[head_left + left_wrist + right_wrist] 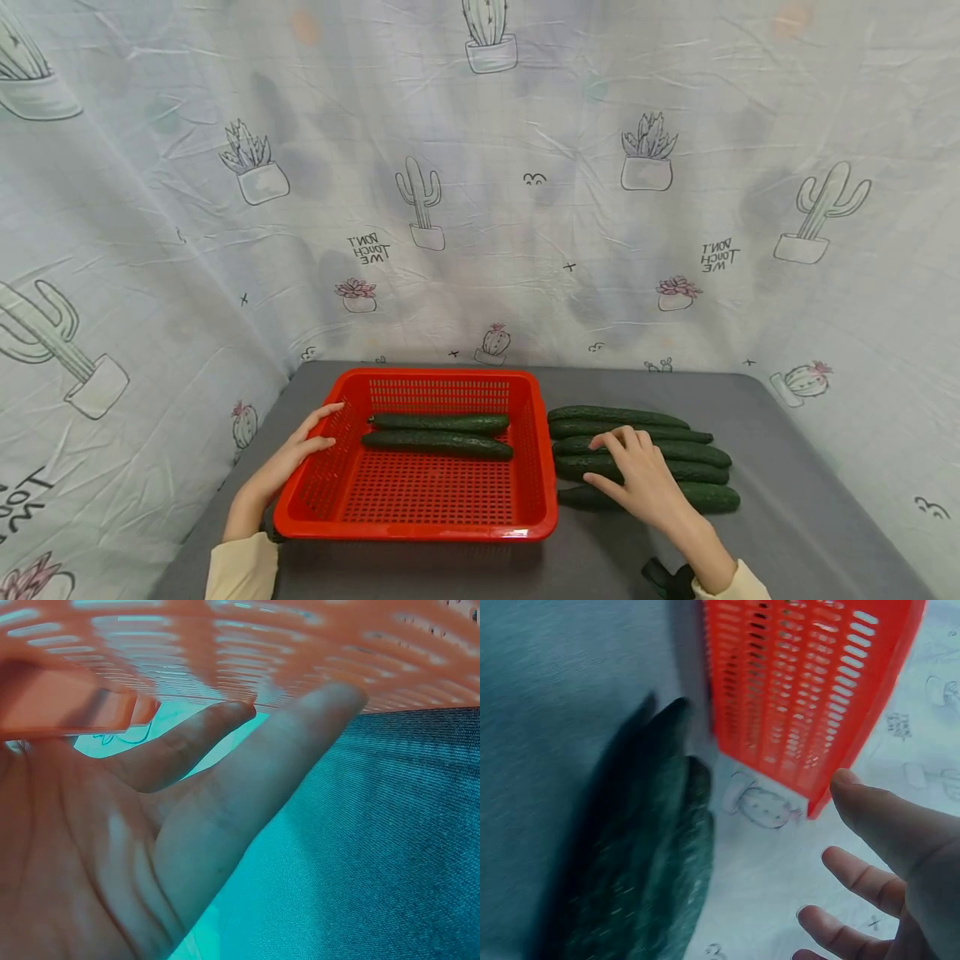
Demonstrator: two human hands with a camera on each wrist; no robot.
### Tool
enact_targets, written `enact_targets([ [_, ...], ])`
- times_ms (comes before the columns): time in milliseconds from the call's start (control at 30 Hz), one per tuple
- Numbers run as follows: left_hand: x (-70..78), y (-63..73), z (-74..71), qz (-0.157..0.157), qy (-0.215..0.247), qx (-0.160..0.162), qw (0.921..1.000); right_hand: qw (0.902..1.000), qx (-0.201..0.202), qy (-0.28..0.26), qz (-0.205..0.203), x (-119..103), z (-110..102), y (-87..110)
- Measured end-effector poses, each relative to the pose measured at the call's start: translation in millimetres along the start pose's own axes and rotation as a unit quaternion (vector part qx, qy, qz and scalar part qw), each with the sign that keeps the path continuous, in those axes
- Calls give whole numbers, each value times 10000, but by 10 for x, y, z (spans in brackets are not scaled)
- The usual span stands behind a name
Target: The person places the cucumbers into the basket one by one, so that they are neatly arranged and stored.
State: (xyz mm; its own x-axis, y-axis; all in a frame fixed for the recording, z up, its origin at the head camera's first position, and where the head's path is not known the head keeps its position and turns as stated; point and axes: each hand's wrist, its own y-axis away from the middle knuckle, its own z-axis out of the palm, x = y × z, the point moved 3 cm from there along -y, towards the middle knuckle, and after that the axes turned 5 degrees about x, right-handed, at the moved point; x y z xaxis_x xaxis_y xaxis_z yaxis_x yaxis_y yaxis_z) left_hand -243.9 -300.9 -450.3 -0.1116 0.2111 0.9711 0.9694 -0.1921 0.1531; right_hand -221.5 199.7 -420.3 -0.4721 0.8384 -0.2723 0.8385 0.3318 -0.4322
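A red perforated plastic basket [420,530] sits on the grey table, with two dark green cucumbers [438,443] lying side by side in its back half. At its left side is my left hand [288,458], thumb and forefinger stretched out and fingertips against the rim and wall. The left wrist view shows the thumb [277,757] fairly straight along the slotted wall. Several more cucumbers [701,450] lie in a row to the right of the basket. Over them hovers my right hand [645,479], fingers loosely bent and spread with nothing between them. In the right wrist view its thumb [885,817] stands apart from the cucumbers [645,855].
The basket's right wall [795,682] rises right beside the cucumber ends. A pale curtain [487,225] printed with potted cacti encloses the back and sides of the grey table [795,533]. A dark strap [667,577] shows at the right wrist.
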Motion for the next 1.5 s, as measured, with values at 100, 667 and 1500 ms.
enact_targets([
  [100,-2,-4,2,-18,63,-28,10000,9999,-134,-2,105,44,-9,56],
  [667,8,-5,-3,0,205,-78,9998,9963,-710,47,472,479,48,440],
  [1500,-9,-21,-8,49,114,-110,9999,9942,-370,981,241,740,181,534],
])
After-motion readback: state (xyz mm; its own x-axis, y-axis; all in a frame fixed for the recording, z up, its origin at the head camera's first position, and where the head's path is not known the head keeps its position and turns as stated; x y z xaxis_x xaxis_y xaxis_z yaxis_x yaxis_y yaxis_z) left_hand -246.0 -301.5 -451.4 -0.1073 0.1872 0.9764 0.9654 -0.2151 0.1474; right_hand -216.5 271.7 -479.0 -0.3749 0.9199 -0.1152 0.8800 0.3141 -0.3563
